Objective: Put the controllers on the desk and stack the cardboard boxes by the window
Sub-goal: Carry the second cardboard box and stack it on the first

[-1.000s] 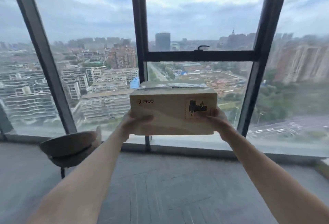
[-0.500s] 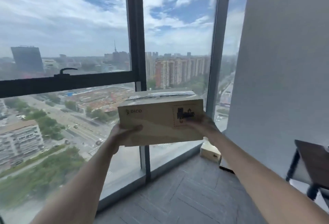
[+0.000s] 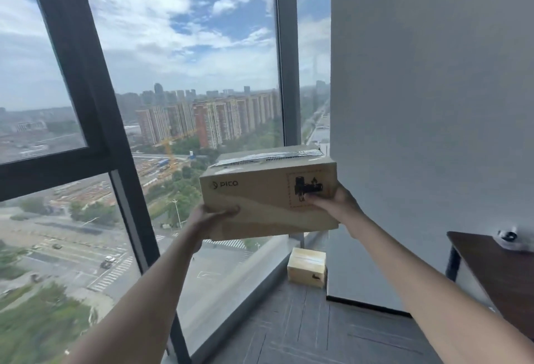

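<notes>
Since the earlier frame my view has swung right, bringing the wall and tabletop (image 3: 500, 274) into sight. My left hand (image 3: 208, 216) grips the cardboard box (image 3: 265, 202) I carry, marked "PICO", thumb curled over its lower-left front. My right hand (image 3: 336, 204) grips its right end beside a black label. A second box (image 3: 307, 267) sits on the floor by the window (image 3: 185, 74).

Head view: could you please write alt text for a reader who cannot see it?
Both hands, left and right, hold a cardboard box up before a window. A smaller box sits on the floor below, a desk at right.
</notes>
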`<state>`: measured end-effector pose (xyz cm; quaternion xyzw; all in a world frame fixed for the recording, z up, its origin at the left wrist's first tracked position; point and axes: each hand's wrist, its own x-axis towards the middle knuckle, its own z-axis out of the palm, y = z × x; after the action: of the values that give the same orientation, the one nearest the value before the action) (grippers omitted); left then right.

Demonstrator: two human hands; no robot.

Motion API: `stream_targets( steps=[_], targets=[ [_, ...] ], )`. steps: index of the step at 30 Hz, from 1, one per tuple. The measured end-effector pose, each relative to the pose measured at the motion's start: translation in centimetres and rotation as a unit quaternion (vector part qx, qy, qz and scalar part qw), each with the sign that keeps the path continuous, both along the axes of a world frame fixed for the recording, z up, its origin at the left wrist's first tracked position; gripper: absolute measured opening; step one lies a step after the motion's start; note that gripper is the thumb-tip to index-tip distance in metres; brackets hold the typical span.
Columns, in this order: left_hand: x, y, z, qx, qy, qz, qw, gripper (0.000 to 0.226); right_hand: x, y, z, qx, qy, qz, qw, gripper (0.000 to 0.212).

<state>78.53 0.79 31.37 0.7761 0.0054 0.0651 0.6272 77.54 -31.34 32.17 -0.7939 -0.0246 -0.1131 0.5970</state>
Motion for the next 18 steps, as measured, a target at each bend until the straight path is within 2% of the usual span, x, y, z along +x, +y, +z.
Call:
stream_targets(
  steps=[4,8,13,16,18],
  targets=[
    [10.6,1.4,-1.0,0.007,0.012,-0.011,1.000,0.050,10.6,1.4,-1.5,0.007,0.015,0.002,1.000,0.068],
    [21.4,4.1,-2.8,0.010,0.021,-0.016,1.000,0.065,21.1,3.9,-3.2,0.004,0.019,-0.003,1.000,0.060],
    [37.2,5.4,-4.0,-0.006,0.017,-0.054,0.998,0.048,34.2,6.0,-5.1,0.015,0.031,-0.043,0.998,0.060],
    [45.7,4.9,-5.1,0.002,0.049,-0.093,0.994,0.047,40.6,5.8,-5.6,0.012,0.054,-0.080,0.995,0.066],
    [50.9,4.2,-5.7,0.004,0.063,-0.118,0.991,0.055,44.3,5.1,-5.9,0.008,0.070,-0.101,0.992,0.059]
  ],
)
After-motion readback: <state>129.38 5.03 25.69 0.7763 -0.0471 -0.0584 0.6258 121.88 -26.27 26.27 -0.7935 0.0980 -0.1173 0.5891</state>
